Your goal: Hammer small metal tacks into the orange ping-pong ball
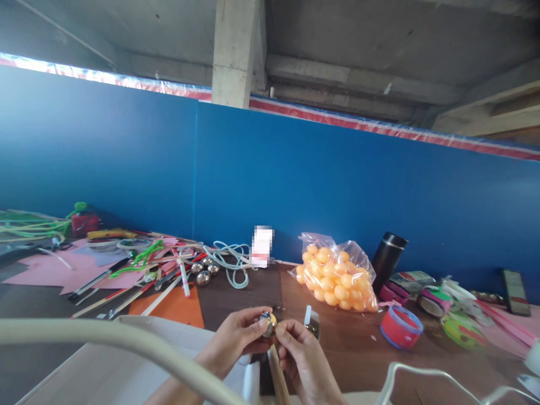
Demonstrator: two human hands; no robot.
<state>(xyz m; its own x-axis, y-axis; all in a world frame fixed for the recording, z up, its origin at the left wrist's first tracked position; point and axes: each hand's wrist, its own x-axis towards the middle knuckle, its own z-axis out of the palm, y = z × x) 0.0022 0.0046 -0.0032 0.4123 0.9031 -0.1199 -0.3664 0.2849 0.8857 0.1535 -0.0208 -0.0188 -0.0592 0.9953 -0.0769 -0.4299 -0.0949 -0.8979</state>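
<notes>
My left hand (236,337) is closed around a small shiny silver ball (267,324) that shows a yellow patch. Thumb and index finger of my right hand (301,354) pinch together at the ball's right side; what lies between them is too small to make out. Below the ball, a wooden stick (277,371) runs down between my hands. Just behind my right hand lies a small dark item with a pale strip (311,322), partly hidden by the fingers. Several similar silver balls (203,277) rest on the table farther left.
A clear bag of orange balls (335,279) and a black bottle (388,260) stand near the blue partition (337,185). Tape rolls (401,327) lie right. Sticks, pens and pink paper (46,264) cover the left. A pale curved bar (105,337) crosses the foreground.
</notes>
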